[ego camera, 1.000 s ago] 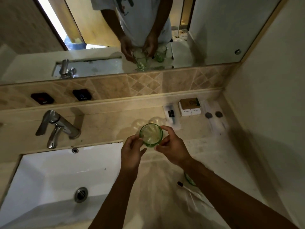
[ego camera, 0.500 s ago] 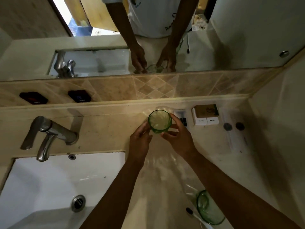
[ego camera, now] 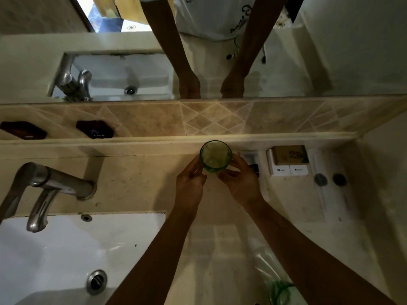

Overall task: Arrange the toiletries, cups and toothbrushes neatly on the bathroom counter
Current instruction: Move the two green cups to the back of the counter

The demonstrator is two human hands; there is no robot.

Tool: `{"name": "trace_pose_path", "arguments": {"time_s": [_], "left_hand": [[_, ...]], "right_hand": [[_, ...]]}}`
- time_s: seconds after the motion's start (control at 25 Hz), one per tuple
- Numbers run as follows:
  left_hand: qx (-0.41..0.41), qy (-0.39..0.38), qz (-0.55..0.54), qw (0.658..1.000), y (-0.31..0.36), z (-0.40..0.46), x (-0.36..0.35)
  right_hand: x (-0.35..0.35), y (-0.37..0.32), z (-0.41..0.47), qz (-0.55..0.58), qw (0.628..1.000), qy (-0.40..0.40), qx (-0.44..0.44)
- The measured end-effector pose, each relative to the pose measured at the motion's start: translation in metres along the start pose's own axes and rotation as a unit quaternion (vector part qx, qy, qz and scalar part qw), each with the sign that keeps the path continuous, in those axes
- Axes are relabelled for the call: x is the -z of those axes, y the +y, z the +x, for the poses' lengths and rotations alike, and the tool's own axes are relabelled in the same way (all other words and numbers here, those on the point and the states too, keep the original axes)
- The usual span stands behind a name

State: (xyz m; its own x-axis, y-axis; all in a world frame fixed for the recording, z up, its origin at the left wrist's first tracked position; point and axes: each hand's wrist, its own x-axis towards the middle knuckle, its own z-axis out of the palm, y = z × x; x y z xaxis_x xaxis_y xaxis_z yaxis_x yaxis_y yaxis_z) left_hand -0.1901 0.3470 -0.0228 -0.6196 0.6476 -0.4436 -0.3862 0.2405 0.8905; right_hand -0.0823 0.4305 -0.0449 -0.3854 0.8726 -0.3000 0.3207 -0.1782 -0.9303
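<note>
A green glass cup (ego camera: 215,156) stands upright at the back of the beige counter (ego camera: 136,183), right against the low ledge under the tiles. My left hand (ego camera: 190,186) and my right hand (ego camera: 241,183) each grip a side of it. To the cup's right lie a clear packet with a small black item (ego camera: 253,165), white boxes with a brown box on top (ego camera: 287,159), and long wrapped packets with round dark caps (ego camera: 330,186). A second green cup (ego camera: 278,291) shows partly at the bottom, under my right forearm.
A white sink (ego camera: 66,256) with a steel tap (ego camera: 50,188) fills the lower left. Two dark hot and cold plates (ego camera: 94,129) sit on the tiled backsplash. The mirror (ego camera: 220,51) above reflects my arms. A wall (ego camera: 387,194) closes the right side.
Both hands have carried the green cup away from me to the back ledge, next to the packets. The camera has tilted forward, so the second cup has dropped to the bottom edge.
</note>
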Motion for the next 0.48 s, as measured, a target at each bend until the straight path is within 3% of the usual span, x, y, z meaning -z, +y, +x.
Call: {"name": "trace_pose_path", "arguments": {"time_s": [0.28, 0.48], "left_hand": [[-0.038, -0.003, -0.013, 0.999, -0.0069, 0.0106, 0.0034], [-0.012, 0.019, 0.020, 1.000, -0.0088, 0.0088, 0.0046]], "right_hand": [[-0.0035, -0.0029, 0.0030, 0.013, 1.000, -0.002, -0.009], [0.0035, -0.0054, -0.0062, -0.007, 0.998, -0.015, -0.055]]}}
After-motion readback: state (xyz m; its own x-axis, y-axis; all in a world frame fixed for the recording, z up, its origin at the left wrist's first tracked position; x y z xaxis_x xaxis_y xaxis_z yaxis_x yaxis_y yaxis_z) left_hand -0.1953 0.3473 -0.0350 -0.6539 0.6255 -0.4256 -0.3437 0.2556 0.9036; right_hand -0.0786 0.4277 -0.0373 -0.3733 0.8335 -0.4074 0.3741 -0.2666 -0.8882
